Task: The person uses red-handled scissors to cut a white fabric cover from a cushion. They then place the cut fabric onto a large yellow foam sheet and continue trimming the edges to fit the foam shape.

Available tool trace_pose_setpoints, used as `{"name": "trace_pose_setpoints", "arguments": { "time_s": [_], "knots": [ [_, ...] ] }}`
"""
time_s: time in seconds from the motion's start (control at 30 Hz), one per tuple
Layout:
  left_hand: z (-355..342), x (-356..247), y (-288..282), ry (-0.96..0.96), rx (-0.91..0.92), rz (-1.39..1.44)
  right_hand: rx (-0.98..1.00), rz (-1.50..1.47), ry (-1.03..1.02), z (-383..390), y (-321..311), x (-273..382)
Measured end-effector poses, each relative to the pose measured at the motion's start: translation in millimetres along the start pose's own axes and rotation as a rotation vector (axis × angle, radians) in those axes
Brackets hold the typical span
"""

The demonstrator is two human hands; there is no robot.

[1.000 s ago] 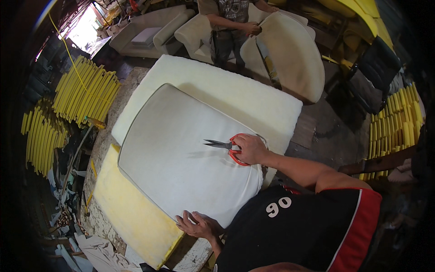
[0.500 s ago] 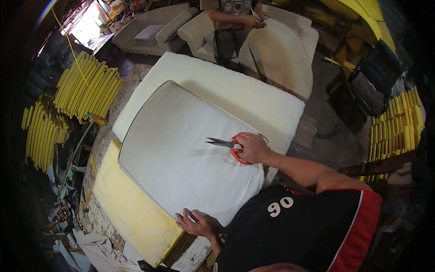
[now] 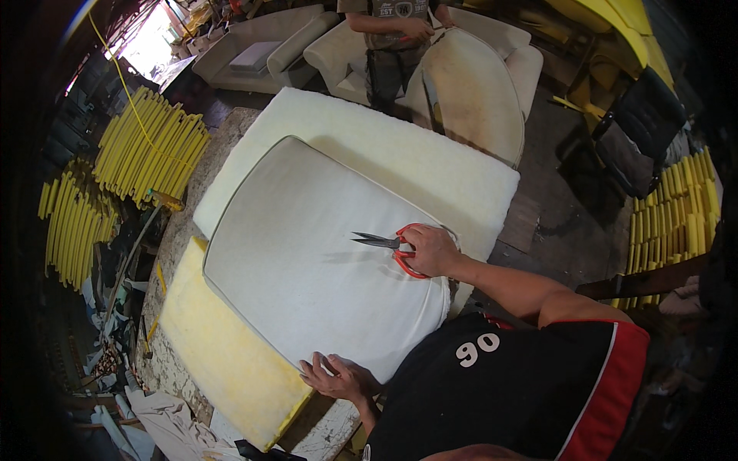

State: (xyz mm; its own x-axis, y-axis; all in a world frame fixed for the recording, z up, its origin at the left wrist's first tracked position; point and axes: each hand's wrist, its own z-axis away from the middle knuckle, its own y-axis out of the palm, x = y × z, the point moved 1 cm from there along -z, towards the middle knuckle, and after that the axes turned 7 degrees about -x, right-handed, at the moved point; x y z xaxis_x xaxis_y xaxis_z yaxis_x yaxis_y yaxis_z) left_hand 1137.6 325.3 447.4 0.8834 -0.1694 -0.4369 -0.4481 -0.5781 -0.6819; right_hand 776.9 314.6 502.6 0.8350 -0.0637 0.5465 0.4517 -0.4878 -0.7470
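Observation:
A pale grey curved seat cushion (image 3: 300,253) with piped edging lies on a white batting sheet (image 3: 269,115) and a yellowish foam slab (image 3: 223,346). My right hand (image 3: 429,252) grips red-handled scissors (image 3: 375,240) over the cushion's right part, blades pointing left. At the cushion's near edge rests my left hand (image 3: 334,378), open, fingers spread against the edge and holding nothing.
A worn workbench (image 3: 161,369) carries the layers. Beyond it a co-worker (image 3: 388,42) handles a stained cushion piece (image 3: 473,92) before pale armchairs (image 3: 334,61). Yellow strips (image 3: 138,154) are stacked left and right (image 3: 669,215). A black chair (image 3: 638,131) stands right; scraps (image 3: 150,419) lie lower left.
The co-worker's hands and the stained cushion piece have shifted upward, away from me. My hands keep their positions on the cushion, and the view has moved only slightly.

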Motion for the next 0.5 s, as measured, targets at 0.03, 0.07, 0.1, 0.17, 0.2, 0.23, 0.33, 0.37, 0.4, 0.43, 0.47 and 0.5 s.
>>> {"name": "trace_pose_setpoints", "arguments": {
  "time_s": [0.03,0.07,0.1,0.17,0.2,0.23,0.33,0.37,0.4,0.43,0.47,0.5],
  "knots": [
    [0.0,-0.4,-0.3,-0.003,0.005,0.0,0.006,0.003,0.001,0.0,-0.2,0.0],
    [0.0,-1.1,-0.7,-0.005,0.012,0.009,0.012,0.007,0.001,-0.1,-0.4,-0.1],
    [-0.1,-1.8,-1.1,-0.012,0.012,0.002,0.015,0.006,0.0,-0.3,-0.5,-0.2],
    [-0.3,-3.8,-2.2,-0.024,0.01,0.016,0.023,0.004,-0.002,-0.5,-0.7,-0.2],
    [-0.3,-4.7,-2.6,-0.028,0.017,0.004,0.025,0.005,0.0,-0.5,-0.7,-0.2],
    [-0.4,-5.7,-2.9,-0.031,0.018,0.003,0.026,0.007,0.003,-0.6,-0.7,-0.1],
    [-1.0,-7.8,-3.7,-0.035,0.013,0.006,0.009,0.0,-0.002,-0.8,-1.4,0.7],
    [-1.4,-8.2,-3.9,-0.035,0.01,0.007,0.0,-0.005,-0.005,-0.9,-1.8,1.0],
    [-1.8,-8.7,-4.1,-0.037,0.014,0.011,0.005,-0.002,0.0,-0.9,-2.1,1.3],
    [-2.2,-9.2,-4.2,-0.04,0.019,0.014,0.009,0.001,0.005,-0.9,-2.4,1.4],
    [-2.7,-10.1,-4.4,-0.031,0.019,0.027,0.014,0.003,0.01,-0.9,-2.6,1.5],
    [-3.2,-11.0,-4.5,-0.04,0.021,0.018,0.016,0.0,0.015,-0.7,-2.7,1.5]
  ]
}}
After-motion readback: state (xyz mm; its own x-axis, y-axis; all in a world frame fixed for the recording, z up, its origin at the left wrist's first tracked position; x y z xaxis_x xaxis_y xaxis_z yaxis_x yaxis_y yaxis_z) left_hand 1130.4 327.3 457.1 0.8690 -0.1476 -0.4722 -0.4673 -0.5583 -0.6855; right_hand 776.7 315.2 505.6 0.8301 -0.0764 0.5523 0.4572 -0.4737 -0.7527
